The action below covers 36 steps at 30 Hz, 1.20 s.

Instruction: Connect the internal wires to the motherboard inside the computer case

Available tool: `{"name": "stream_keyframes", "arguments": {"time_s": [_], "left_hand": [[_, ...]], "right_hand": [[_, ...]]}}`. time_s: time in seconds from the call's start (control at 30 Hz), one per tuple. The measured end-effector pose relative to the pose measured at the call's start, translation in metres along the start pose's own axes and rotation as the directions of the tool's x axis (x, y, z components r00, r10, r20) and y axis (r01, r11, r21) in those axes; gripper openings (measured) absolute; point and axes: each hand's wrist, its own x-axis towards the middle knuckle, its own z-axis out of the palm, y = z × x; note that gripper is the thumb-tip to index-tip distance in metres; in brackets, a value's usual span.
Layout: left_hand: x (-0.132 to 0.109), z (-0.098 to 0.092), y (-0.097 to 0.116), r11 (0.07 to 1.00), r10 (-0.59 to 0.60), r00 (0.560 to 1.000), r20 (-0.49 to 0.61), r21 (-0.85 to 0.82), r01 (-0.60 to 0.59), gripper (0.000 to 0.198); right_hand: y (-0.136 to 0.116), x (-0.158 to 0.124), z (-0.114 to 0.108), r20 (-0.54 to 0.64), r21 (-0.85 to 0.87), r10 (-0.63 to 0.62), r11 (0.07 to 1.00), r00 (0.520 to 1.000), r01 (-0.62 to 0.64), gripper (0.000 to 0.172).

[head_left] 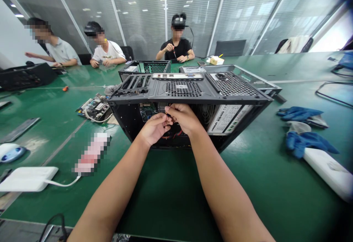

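Note:
A black computer case (154,94) lies on its side edge before me, its open side facing me and its perforated rear panel on top. Both hands reach into the opening. My left hand (154,127) is closed in a pinch, and my right hand (183,116) pinches close against its fingertips. Whatever lies between the fingers is small and dark, too hidden to name. Behind them a green circuit board (148,112) shows inside the case. A labelled power supply (228,119) sits to the right of my right hand, and red wires (176,134) run below the hands.
Left on the green table (165,190) are a loose motherboard (97,107), a white power bank (30,179) with a cable, and a mouse (11,153). Blue gloves (300,113) and a white box (328,170) lie right. Other case parts (248,76) stand behind; several people sit opposite.

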Motion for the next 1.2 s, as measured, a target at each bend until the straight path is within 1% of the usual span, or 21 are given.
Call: {"name": "stream_keyframes", "arguments": {"time_s": [0.1, 0.17, 0.2, 0.27, 0.33, 0.4, 0.43, 0.47, 0.5, 0.53, 0.6, 0.63, 0.67, 0.73, 0.77, 0.83, 0.9, 0.97, 1.03, 1.1, 1.2], "left_hand": [[0.002, 0.002, -0.002, 0.967, 0.166, 0.981, -0.104, 0.213, -0.141, 0.022], [0.002, 0.004, -0.003, 0.879, 0.319, 0.937, -0.143, 0.415, -0.236, 0.019], [0.002, 0.005, -0.003, 0.818, 0.386, 0.911, -0.145, 0.510, -0.266, 0.018], [0.001, 0.006, -0.003, 0.691, 0.490, 0.862, -0.127, 0.660, -0.295, 0.016], [-0.001, 0.007, -0.003, 0.585, 0.561, 0.821, -0.106, 0.752, -0.303, 0.015], [-0.002, 0.007, -0.003, 0.538, 0.595, 0.797, -0.104, 0.789, -0.298, 0.014], [-0.002, 0.007, -0.003, 0.549, 0.587, 0.802, -0.111, 0.783, -0.294, 0.014], [-0.001, 0.007, -0.003, 0.588, 0.560, 0.820, -0.121, 0.755, -0.290, 0.015], [-0.001, 0.006, -0.003, 0.656, 0.509, 0.851, -0.131, 0.699, -0.285, 0.017], [-0.001, 0.006, -0.002, 0.745, 0.437, 0.889, -0.137, 0.609, -0.273, 0.017], [0.000, 0.005, -0.002, 0.915, 0.250, 0.962, -0.114, 0.353, -0.196, 0.019], [0.000, 0.005, -0.002, 0.967, 0.160, 0.983, -0.087, 0.216, -0.138, 0.020], [0.000, 0.004, -0.001, 0.992, 0.086, 0.995, -0.057, 0.096, -0.080, 0.021], [-0.001, 0.004, -0.002, 0.998, 0.003, 1.000, -0.012, -0.061, -0.004, 0.023], [-0.002, 0.005, -0.002, 0.995, -0.009, 1.000, -0.005, -0.096, 0.008, 0.023], [-0.001, 0.005, -0.003, 0.996, 0.018, 0.999, -0.030, -0.084, -0.020, 0.023], [0.000, 0.006, -0.004, 0.992, 0.121, 0.988, -0.095, 0.029, -0.119, 0.022], [0.001, 0.006, -0.006, 0.945, 0.278, 0.948, -0.154, 0.221, -0.241, 0.019], [0.002, 0.005, -0.007, 0.849, 0.412, 0.895, -0.171, 0.428, -0.310, 0.018], [0.001, 0.004, -0.008, 0.739, 0.498, 0.853, -0.156, 0.591, -0.324, 0.018], [-0.001, 0.003, -0.008, 0.596, 0.596, 0.795, -0.111, 0.725, -0.346, 0.016]], "right_hand": [[0.003, 0.004, 0.000, -0.136, -0.123, -0.115, 0.988, 0.984, 0.098, 0.029], [0.007, 0.008, -0.001, -0.199, -0.234, -0.196, 0.961, 0.960, 0.148, 0.027], [0.009, 0.010, -0.001, -0.209, -0.269, -0.204, 0.952, 0.956, 0.145, 0.026], [0.013, 0.012, -0.001, -0.218, -0.306, -0.211, 0.942, 0.953, 0.139, 0.024], [0.015, 0.013, -0.001, -0.221, -0.317, -0.211, 0.939, 0.952, 0.134, 0.023], [0.014, 0.013, -0.001, -0.213, -0.322, -0.212, 0.937, 0.954, 0.136, 0.023], [0.013, 0.012, -0.001, -0.201, -0.321, -0.212, 0.937, 0.956, 0.140, 0.024], [0.011, 0.011, -0.001, -0.186, -0.314, -0.212, 0.938, 0.960, 0.146, 0.024], [0.010, 0.010, -0.001, -0.170, -0.297, -0.208, 0.943, 0.963, 0.152, 0.025], [0.008, 0.009, -0.001, -0.156, -0.268, -0.201, 0.951, 0.967, 0.154, 0.026], [0.006, 0.007, -0.001, -0.124, -0.177, -0.154, 0.975, 0.980, 0.131, 0.028], [0.005, 0.005, -0.001, -0.103, -0.123, -0.119, 0.987, 0.988, 0.106, 0.029], [0.005, 0.005, -0.001, -0.073, -0.070, -0.082, 0.995, 0.994, 0.077, 0.031], [0.004, 0.003, -0.001, -0.011, 0.002, -0.022, 1.000, 1.000, 0.022, 0.034], [0.003, 0.003, -0.001, 0.007, 0.016, -0.006, 1.000, 1.000, 0.006, 0.035], [0.003, 0.003, -0.001, -0.008, -0.006, -0.017, 1.000, 1.000, 0.017, 0.035], [0.003, 0.003, -0.001, -0.071, -0.101, -0.082, 0.992, 0.994, 0.075, 0.031], [0.003, 0.004, -0.001, -0.127, -0.249, -0.157, 0.961, 0.979, 0.122, 0.027], [0.005, 0.005, -0.001, -0.146, -0.390, -0.212, 0.910, 0.966, 0.141, 0.027], [0.006, 0.006, -0.001, -0.139, -0.476, -0.247, 0.866, 0.959, 0.154, 0.027], [0.007, 0.006, -0.001, -0.119, -0.527, -0.275, 0.832, 0.954, 0.174, 0.028]]}}
